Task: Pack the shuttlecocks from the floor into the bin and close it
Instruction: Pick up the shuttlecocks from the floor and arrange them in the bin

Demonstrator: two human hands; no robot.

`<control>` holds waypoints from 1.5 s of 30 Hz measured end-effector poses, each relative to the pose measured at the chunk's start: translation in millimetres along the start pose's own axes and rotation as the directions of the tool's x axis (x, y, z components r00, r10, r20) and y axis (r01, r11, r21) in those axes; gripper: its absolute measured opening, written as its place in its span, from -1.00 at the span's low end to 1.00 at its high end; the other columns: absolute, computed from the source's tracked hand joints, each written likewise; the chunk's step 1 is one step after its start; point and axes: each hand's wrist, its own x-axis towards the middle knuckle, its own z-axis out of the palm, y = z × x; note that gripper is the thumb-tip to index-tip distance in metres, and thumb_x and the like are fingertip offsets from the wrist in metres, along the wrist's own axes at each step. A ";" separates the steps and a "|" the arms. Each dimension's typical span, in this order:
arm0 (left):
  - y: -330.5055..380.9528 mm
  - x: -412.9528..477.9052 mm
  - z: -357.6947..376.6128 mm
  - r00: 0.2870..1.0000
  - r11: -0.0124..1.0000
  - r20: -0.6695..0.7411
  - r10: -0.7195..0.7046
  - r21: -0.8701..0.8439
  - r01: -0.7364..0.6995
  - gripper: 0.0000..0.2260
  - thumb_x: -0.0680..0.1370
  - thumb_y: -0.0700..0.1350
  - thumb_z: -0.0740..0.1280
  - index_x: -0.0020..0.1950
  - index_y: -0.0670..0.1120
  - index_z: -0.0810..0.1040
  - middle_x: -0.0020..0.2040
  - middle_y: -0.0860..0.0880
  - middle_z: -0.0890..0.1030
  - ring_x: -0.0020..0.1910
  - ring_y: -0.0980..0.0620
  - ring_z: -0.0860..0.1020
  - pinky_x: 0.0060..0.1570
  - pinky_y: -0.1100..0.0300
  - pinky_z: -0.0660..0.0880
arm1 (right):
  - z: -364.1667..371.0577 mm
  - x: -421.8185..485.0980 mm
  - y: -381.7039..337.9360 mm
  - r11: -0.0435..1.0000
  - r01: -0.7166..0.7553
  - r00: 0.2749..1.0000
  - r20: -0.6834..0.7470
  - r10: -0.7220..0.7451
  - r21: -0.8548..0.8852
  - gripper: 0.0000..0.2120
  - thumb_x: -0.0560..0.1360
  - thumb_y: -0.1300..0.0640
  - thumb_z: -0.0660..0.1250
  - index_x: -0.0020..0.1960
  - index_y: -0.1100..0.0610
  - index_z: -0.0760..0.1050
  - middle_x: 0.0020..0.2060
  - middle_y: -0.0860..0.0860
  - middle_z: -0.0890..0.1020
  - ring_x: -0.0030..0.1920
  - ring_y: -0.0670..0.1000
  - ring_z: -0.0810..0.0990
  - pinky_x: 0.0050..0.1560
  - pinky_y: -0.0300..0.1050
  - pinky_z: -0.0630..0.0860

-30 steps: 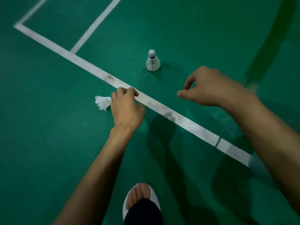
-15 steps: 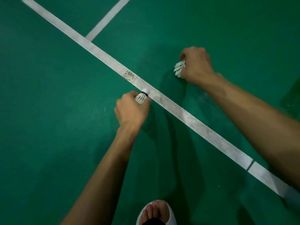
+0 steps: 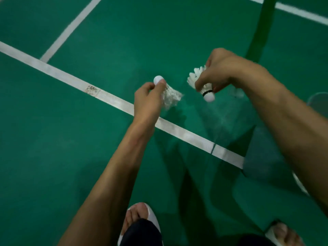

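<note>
Both hands are raised above the green court floor, each with a white shuttlecock. My left hand [image 3: 148,97] pinches one shuttlecock [image 3: 169,95] near its cork, which points up; the feathers are blurred and point down to the right. My right hand [image 3: 221,71] grips a second shuttlecock [image 3: 198,80] around its skirt, cork with a black band pointing down. A pale translucent rim [image 3: 317,100], possibly the bin, shows at the right edge behind my right forearm.
A wide white court line [image 3: 113,100] runs diagonally under my hands, joined by a thinner line [image 3: 71,31] at the upper left. My feet in white sandals [image 3: 140,221] stand at the bottom. A green post [image 3: 262,25] rises at the upper right.
Both hands have lifted off the floor with their shuttlecocks and come closer together. The view has swung right, bringing the post and the pale rim into sight.
</note>
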 end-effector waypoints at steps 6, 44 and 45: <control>51.8 -75.0 86.8 0.961 0.967 0.270 0.057 -0.254 0.014 -0.90 0.63 -0.14 0.33 -0.09 -0.07 0.52 -0.40 0.10 0.59 -0.47 0.12 0.59 -0.42 0.29 0.46 | -83.9 -98.9 109.5 0.946 0.012 0.955 -0.284 0.086 0.325 -0.52 0.17 0.05 0.71 -0.12 0.29 0.58 -0.16 0.22 0.71 -0.19 0.19 0.75 -0.09 0.23 0.69; -7.1 -188.9 293.8 0.762 0.837 0.646 0.047 0.390 -0.383 -0.68 0.22 -0.22 0.42 -0.09 -0.35 0.56 -0.29 -0.10 0.55 -0.33 -0.01 0.46 -0.23 0.10 0.39 | 5.1 -244.3 358.8 0.885 -0.442 0.778 -0.430 0.458 0.143 -0.83 0.48 0.07 0.40 -0.15 0.18 0.57 -0.28 0.11 0.55 -0.19 0.20 0.50 -0.18 -0.07 0.40; -6.3 -187.9 292.3 0.762 0.843 0.646 0.049 0.382 -0.378 -0.63 0.20 -0.22 0.42 -0.05 -0.36 0.57 -0.27 -0.12 0.56 -0.32 -0.02 0.47 -0.23 0.10 0.39 | 4.6 -242.5 359.5 0.880 -0.443 0.785 -0.401 0.472 0.170 -0.81 0.50 0.08 0.39 -0.20 0.20 0.54 -0.33 0.10 0.53 -0.22 0.20 0.50 -0.19 -0.08 0.40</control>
